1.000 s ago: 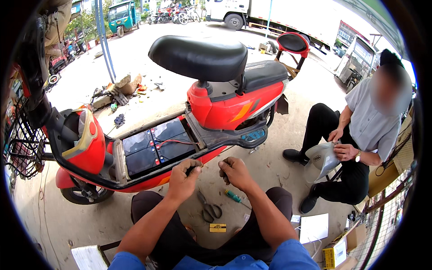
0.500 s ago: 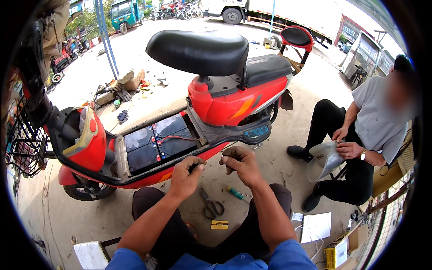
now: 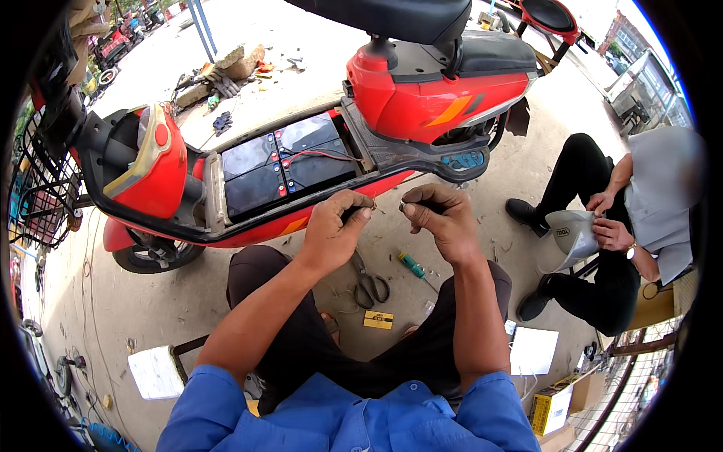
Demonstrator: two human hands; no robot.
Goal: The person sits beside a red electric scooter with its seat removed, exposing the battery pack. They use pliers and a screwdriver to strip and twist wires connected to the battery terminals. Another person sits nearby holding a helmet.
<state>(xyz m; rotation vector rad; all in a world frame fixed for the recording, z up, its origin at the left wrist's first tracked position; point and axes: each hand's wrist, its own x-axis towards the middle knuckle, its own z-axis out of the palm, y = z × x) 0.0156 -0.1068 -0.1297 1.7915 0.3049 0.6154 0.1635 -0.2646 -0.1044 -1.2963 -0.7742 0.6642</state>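
Observation:
Above my knees, my left hand (image 3: 335, 227) is closed in a pinch, with a tiny copper-coloured tip showing at its fingertips. Facing it across a small gap, my right hand (image 3: 446, 220) pinches a small pale bit, too small to name. Just beyond both hands stands a red electric scooter (image 3: 452, 102), its footboard compartment uncovered. Several black batteries (image 3: 254, 184) lie in that compartment, with red and blue terminals and a thin red wire (image 3: 324, 154) across them. On the ground below my hands are black-handled scissors (image 3: 369, 288) and a green-handled screwdriver (image 3: 411, 264).
A small yellow-and-black box (image 3: 378, 320) lies between my feet. To the right, a seated person (image 3: 614, 248) holds a translucent plastic cover (image 3: 570, 235). White paper (image 3: 535, 351) and an opened carton (image 3: 557, 407) lie at lower right. A white-topped stool (image 3: 156, 372) is at lower left.
My view has tilted down and shifted left, so the scooter sits higher and farther right. Both hands remain pinched close together; a coppery tip now shows at the left fingertips.

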